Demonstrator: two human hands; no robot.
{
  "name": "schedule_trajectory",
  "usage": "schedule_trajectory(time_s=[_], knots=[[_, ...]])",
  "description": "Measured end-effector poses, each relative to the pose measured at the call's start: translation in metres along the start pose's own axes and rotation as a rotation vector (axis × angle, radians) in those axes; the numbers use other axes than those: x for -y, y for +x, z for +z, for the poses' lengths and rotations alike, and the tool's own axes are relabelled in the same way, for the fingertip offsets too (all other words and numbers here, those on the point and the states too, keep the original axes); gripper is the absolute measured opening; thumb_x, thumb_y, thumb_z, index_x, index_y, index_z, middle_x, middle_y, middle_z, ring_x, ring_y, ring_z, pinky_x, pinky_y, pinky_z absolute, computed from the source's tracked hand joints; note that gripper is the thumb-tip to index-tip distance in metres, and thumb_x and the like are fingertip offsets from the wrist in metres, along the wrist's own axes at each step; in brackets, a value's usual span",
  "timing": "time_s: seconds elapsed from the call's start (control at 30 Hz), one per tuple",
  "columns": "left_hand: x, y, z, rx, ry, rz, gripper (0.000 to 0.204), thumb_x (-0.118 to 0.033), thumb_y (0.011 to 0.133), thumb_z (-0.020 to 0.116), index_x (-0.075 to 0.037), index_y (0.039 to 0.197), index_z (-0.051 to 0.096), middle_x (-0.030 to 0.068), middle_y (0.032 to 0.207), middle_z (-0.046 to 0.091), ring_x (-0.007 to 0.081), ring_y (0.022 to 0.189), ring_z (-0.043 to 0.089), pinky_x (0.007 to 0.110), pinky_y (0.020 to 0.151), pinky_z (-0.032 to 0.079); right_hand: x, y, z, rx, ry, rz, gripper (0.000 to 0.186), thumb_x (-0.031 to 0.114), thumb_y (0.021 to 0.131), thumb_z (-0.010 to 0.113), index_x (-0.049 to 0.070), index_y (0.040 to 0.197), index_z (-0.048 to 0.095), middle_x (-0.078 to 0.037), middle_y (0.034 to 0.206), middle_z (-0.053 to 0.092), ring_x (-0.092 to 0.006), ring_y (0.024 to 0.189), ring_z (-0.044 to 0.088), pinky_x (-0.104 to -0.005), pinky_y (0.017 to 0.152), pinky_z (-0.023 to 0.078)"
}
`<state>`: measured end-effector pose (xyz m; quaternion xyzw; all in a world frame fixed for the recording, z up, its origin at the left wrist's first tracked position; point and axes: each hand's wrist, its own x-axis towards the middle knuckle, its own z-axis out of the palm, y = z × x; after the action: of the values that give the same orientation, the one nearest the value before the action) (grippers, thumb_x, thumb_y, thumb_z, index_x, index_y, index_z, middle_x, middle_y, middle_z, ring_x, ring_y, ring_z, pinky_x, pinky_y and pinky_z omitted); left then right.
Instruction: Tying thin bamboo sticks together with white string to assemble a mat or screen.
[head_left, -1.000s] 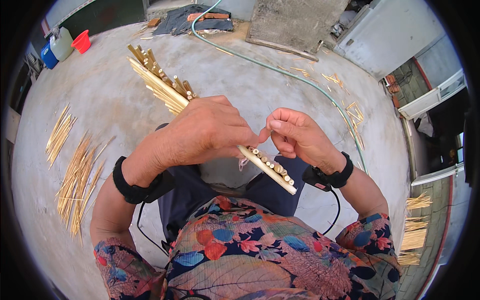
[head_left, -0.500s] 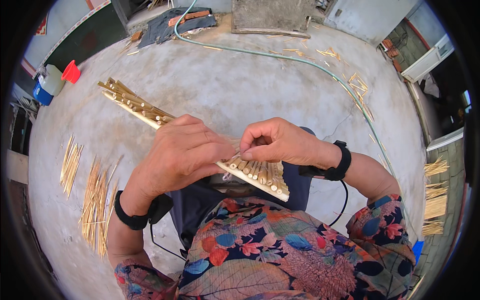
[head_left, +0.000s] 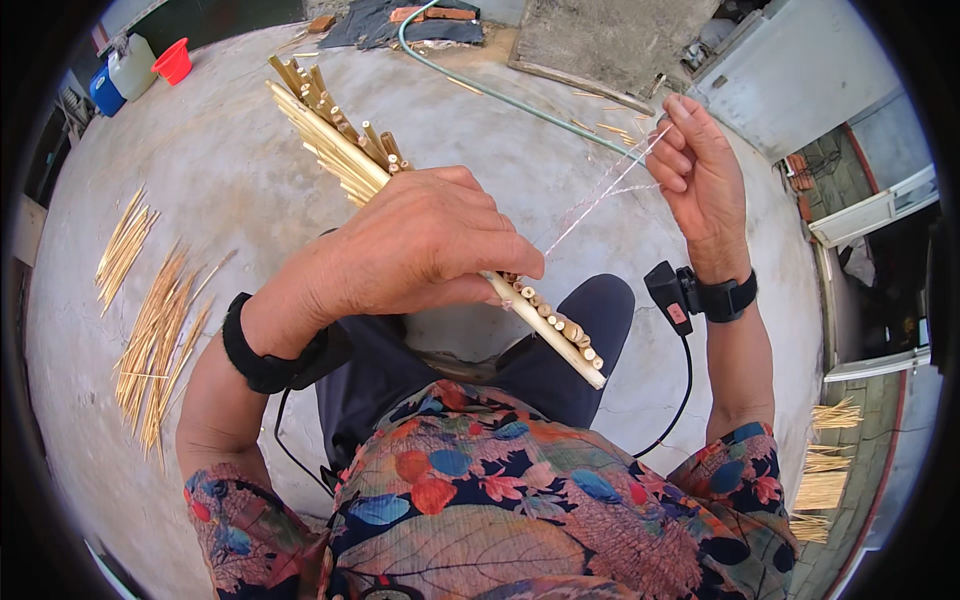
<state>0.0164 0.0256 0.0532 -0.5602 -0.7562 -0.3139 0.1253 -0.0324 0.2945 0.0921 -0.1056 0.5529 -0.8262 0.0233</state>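
Observation:
A row of cut reed stalks (head_left: 345, 158) runs slantwise above my lap, its far end up to the left and its near end over my right thigh. My left hand (head_left: 425, 245) is closed around the middle of the row, thumb below and fingers over the top, covering part of it. Raised to the right, my right hand (head_left: 700, 170) pinches a thin whitish string (head_left: 600, 202). The string stretches taut from its fingers down to the stalks beside my left fingertips, with a second strand looping back to the hand.
Bundles of thin stalks (head_left: 160, 340) lie on the concrete floor at left, more stacks (head_left: 825, 485) at right. A green hose (head_left: 500, 97) crosses the far floor. A red bucket (head_left: 173, 62) stands far left by jugs. Wrist straps trail black cables (head_left: 680, 400).
My right hand has lifted away from the stalks, up and to the right, drawing the string out. The row of stalks has tilted more steeply, with my left hand still gripping it.

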Motion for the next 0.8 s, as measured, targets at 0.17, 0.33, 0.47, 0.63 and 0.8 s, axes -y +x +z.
schedule_trajectory(time_s=[0.17,0.33,0.47,0.63,0.8], knots=[[0.002,-0.002,0.004,-0.038,0.015,0.033,0.026,-0.017,0.069,0.07,-0.013,0.093,0.062,-0.0004,0.081,0.063,0.0211,0.076,0.06,0.034,0.075,0.043,0.013,0.043,-0.055,-0.178,-0.007,-0.172,0.011,0.01,0.09,0.058,0.002,0.094,0.051,-0.001,0.068,0.045,-0.0072,0.054,0.039,-0.0203,0.046,0.033],[0.006,0.004,0.008,-0.037,-0.009,0.099,0.024,-0.015,0.069,0.071,-0.013,0.091,0.061,-0.002,0.079,0.062,0.0202,0.075,0.059,0.034,0.076,0.043,0.007,0.056,-0.002,-0.407,-0.009,-0.253,0.01,0.007,0.091,0.054,0.0,0.097,0.049,-0.002,0.066,0.043,-0.0101,0.054,0.039,-0.0231,0.047,0.034],[0.001,0.011,0.013,-0.048,-0.009,0.124,0.022,-0.016,0.07,0.071,-0.013,0.089,0.06,-0.0018,0.079,0.061,0.0204,0.075,0.059,0.035,0.076,0.043,0.014,0.083,-0.02,-0.25,0.426,-0.066,0.006,0.004,0.091,0.05,-0.001,0.094,0.046,-0.002,0.062,0.038,-0.0111,0.053,0.038,-0.0234,0.044,0.031],[-0.004,0.013,0.017,-0.055,0.155,0.105,0.026,-0.019,0.066,0.073,-0.012,0.088,0.06,-0.0002,0.079,0.06,0.0217,0.073,0.058,0.034,0.074,0.044,-0.005,0.114,0.015,-0.362,0.386,-0.103,0.008,0.003,0.091,0.048,-0.001,0.098,0.047,-0.001,0.063,0.037,-0.0104,0.047,0.031,-0.0243,0.04,0.024],[-0.009,0.015,0.017,-0.075,0.101,0.113,0.027,-0.018,0.063,0.074,-0.01,0.086,0.061,0.001,0.079,0.06,0.0209,0.072,0.058,0.034,0.071,0.045,-0.033,0.15,-0.027,-0.282,0.268,-0.247,0.009,0.014,0.089,0.052,0.013,0.09,0.043,-0.001,0.056,0.035,-0.0136,0.04,0.035,-0.0275,0.034,0.024]])
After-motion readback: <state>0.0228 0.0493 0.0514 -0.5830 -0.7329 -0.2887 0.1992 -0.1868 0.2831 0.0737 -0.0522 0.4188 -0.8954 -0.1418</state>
